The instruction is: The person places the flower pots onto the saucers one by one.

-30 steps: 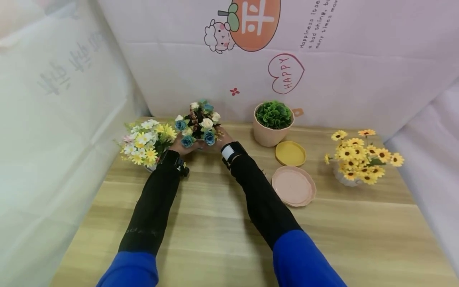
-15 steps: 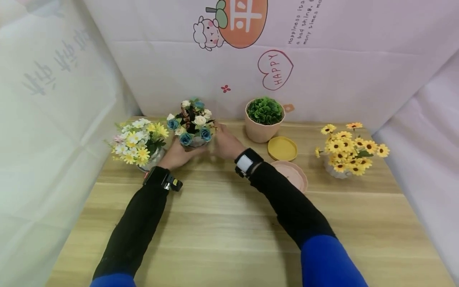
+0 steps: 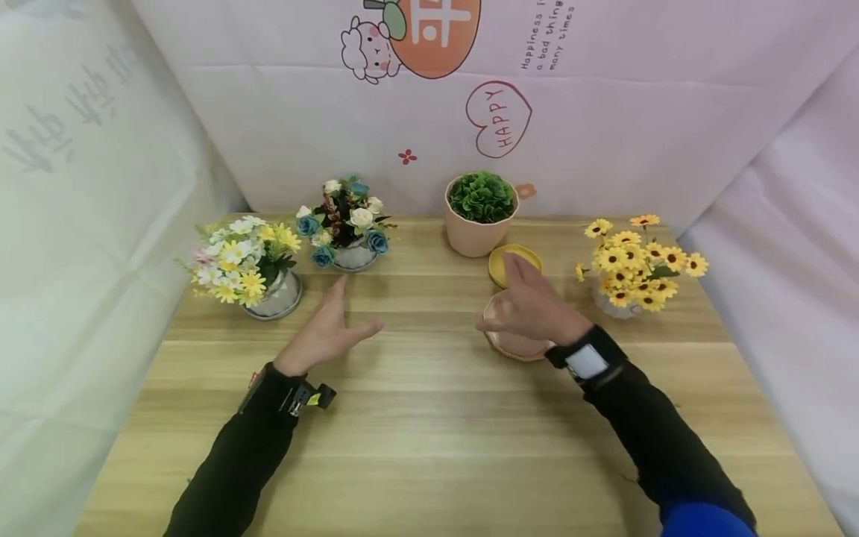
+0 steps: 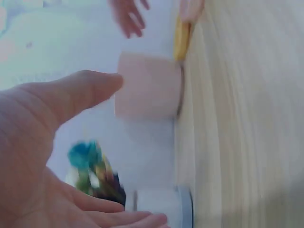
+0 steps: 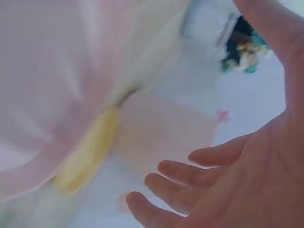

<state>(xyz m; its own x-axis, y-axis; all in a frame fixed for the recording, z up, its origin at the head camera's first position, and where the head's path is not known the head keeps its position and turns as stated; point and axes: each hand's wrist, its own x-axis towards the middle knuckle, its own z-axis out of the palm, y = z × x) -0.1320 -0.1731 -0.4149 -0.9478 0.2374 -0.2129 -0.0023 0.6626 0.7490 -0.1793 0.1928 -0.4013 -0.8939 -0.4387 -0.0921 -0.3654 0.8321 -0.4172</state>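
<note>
Two hands [image 3: 429, 317] open, holding nothing, w/ "HAPPY" heart [image 3: 499, 119] on backdrop behind.

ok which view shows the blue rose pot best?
Head view: the blue rose pot stands whole and sharp at the table's back edge, apart from both hands. Left wrist view catches only a blurred part of it past the palm. Right wrist view shows a blurred scrap at top.

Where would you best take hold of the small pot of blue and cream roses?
Probably by the white pot of the blue and cream rose arrangement, below the blooms, one hand from each side. The flowers spread wider than the pot, so coming from above would crush them.
</note>
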